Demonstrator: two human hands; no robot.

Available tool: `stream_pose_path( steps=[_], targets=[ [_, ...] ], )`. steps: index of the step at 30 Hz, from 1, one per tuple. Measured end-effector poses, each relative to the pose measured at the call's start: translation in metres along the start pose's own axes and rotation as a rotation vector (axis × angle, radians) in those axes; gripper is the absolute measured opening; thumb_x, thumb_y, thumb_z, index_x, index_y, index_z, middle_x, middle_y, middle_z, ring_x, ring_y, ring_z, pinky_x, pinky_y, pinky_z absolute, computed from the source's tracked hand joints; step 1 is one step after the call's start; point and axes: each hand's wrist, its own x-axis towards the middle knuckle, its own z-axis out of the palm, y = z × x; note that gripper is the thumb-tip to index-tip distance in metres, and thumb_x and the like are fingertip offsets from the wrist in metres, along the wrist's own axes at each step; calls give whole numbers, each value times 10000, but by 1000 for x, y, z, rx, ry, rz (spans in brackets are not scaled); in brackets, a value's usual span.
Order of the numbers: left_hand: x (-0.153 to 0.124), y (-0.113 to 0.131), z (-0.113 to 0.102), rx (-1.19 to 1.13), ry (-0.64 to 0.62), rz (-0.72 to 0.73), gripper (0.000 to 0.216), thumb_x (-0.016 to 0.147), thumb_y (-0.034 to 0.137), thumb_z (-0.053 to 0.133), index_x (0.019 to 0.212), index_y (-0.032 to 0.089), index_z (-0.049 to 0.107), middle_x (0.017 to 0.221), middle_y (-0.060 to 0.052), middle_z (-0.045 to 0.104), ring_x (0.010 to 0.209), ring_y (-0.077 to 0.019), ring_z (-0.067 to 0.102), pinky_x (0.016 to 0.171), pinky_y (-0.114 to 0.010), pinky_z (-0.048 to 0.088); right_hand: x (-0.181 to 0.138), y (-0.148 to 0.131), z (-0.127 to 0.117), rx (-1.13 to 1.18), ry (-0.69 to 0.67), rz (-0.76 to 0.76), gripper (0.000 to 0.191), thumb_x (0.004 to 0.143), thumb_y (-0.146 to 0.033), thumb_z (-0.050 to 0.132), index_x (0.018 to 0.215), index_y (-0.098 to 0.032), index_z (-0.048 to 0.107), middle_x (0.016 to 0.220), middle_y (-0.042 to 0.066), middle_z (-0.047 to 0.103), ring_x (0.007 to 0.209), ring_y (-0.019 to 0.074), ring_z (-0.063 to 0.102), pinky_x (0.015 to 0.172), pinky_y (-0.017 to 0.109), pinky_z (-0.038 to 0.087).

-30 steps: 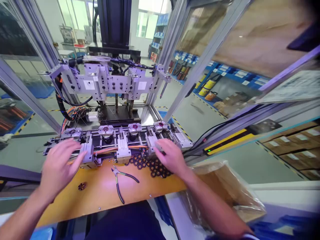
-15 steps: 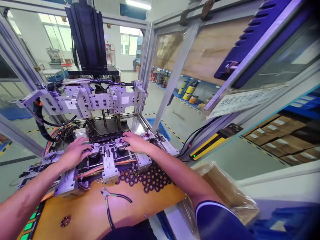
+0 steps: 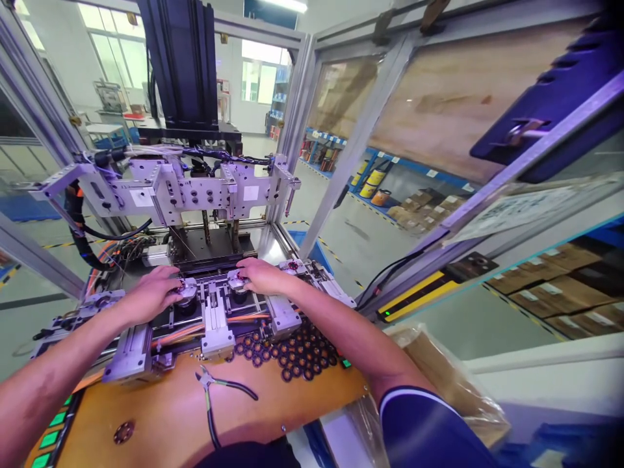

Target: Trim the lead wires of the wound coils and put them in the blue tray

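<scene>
My left hand reaches over the left metal fixture, thumb and fingertips closed about a small dark-red ring-shaped part on it. At the middle fixture, my right hand has its fingers around a similar ring part, mostly covered by the fingers. Another reddish ring part sits in a fixture farther right. Many loose dark rings with coppery centres lie on the orange-brown tabletop below my right forearm.
Diagonal cutters lie with handles spread, and a lone ring rests at front left. Above the fixtures hangs a metal machine head. A yellow sensor bar and a plastic-lined box are at right.
The view has shifted slightly. My left thumb and fingers have drawn closer together at the left ring part. My right hand remains at the middle fixture.
</scene>
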Motion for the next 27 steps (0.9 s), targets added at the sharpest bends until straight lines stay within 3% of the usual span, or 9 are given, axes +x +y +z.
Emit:
stream_pose_path(
  steps=[7,9,12,15,19,21,23,25,27],
  targets=[
    [-19,37,-29,-149,246,-123,321,906,493,562,942,193,669,1320,-150,631,1246,-307,578,1074,-524,440,5,0,-25,106,25,-21,286,958,-326,627,1182,-148,624,1223,97,634,1073,228,641,917,442,555],
    [-48,56,-42,-204,334,-178,319,926,507,501,950,226,650,1374,-131,606,1251,-295,588,1091,-499,437,-3,-13,-38,160,78,-38,186,916,-265,678,1034,-122,676,1197,123,654,1100,251,639,945,451,536],
    [-123,82,-43,-272,427,-278,270,939,470,470,963,267,646,1395,-73,603,1270,-280,589,1097,-489,447,-28,-60,-36,272,160,-128,65,888,-209,688,897,-146,701,1282,143,629,1210,270,594,1011,440,487],
    [-209,99,-10,-333,470,-495,232,938,408,491,1030,305,677,1314,-41,668,1231,-270,628,1057,-480,500,-57,-128,9,445,224,-307,116,946,-241,595,938,-197,702,1221,100,651,1144,213,617,964,357,500],
    [-285,111,64,-239,378,-558,386,903,552,521,870,258,770,906,-77,799,872,-259,775,757,-337,639,-62,-213,109,349,44,-415,124,909,-276,637,869,-182,708,995,73,691,837,180,648,756,290,518],
    [-296,113,95,-212,358,-578,434,898,588,505,800,256,767,821,-80,787,771,-252,776,690,-322,637,-45,-240,150,316,9,-420,134,868,-260,678,771,-169,695,904,77,696,749,193,630,667,299,509],
    [-297,115,116,-174,359,-603,437,913,578,484,812,250,755,832,-94,780,764,-259,768,708,-351,631,-28,-257,172,297,13,-401,125,865,-235,674,769,-158,695,870,93,700,735,211,625,647,317,506],
    [-294,115,127,-140,370,-625,394,926,544,488,865,242,733,882,-104,778,815,-269,760,772,-387,617,-23,-263,174,291,40,-382,102,874,-237,670,855,-144,708,900,117,708,779,235,636,678,343,519],
    [-294,114,133,-116,391,-641,325,932,503,512,918,237,698,949,-108,773,887,-270,749,843,-408,596,-36,-256,156,299,82,-374,153,891,-269,660,954,-138,709,977,139,714,861,255,648,746,372,534]
  ],
)
